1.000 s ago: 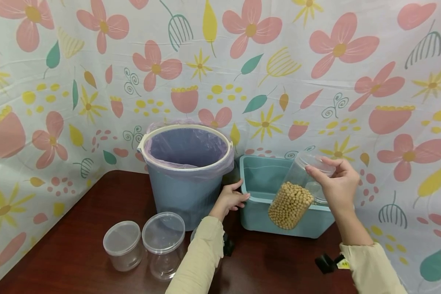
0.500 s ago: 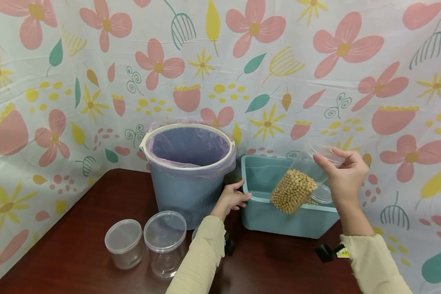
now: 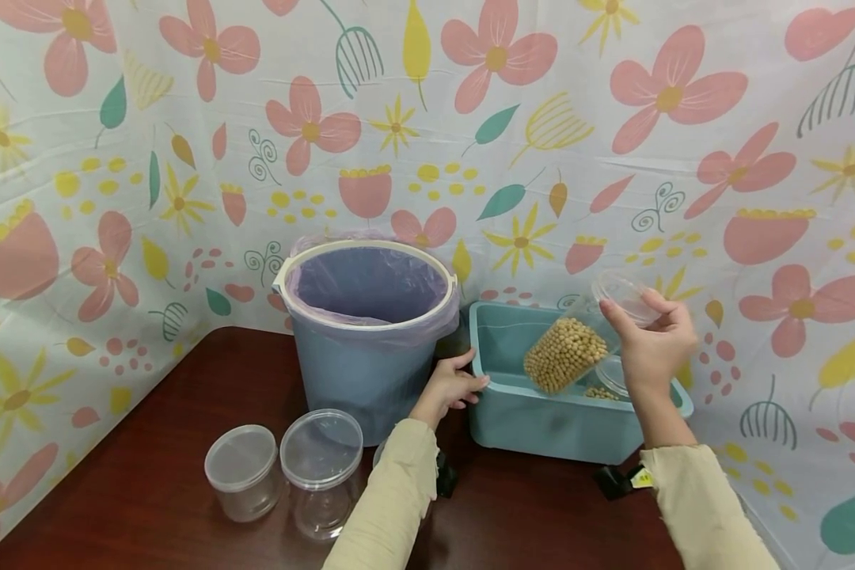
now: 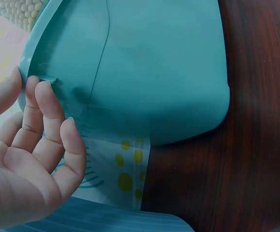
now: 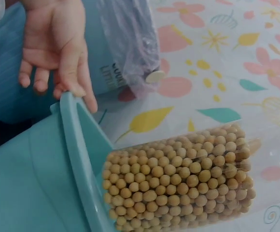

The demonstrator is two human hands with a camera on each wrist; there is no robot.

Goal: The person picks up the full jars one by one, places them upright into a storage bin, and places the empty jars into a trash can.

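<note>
My right hand (image 3: 655, 340) grips a clear plastic jar (image 3: 598, 318) near its lidded end (image 3: 625, 294). Round yellow soybeans (image 3: 566, 355) fill the jar's lower part; it is tilted, base down to the left, above the teal bin (image 3: 534, 427). With the left hand (image 3: 447, 389), I pinch the bin's left rim, thumb on one side and fingers on the other; the left wrist view shows those fingertips (image 4: 46, 92) at the edge. Inside the bin are another clear container (image 3: 615, 372) and some loose soybeans (image 3: 600, 393), partly hidden by the right hand.
A blue bucket (image 3: 356, 380) with a purple liner bag stands left of the bin. Two lidded clear jars, a short one (image 3: 242, 475) and a taller one (image 3: 321, 475), stand on the dark wooden table (image 3: 150, 475). A flowered cloth (image 3: 427, 119) hangs behind.
The right hand has raised the soybean jar from in front of the bin's front wall to above its opening, tilting it further. The left hand stays on the rim.
</note>
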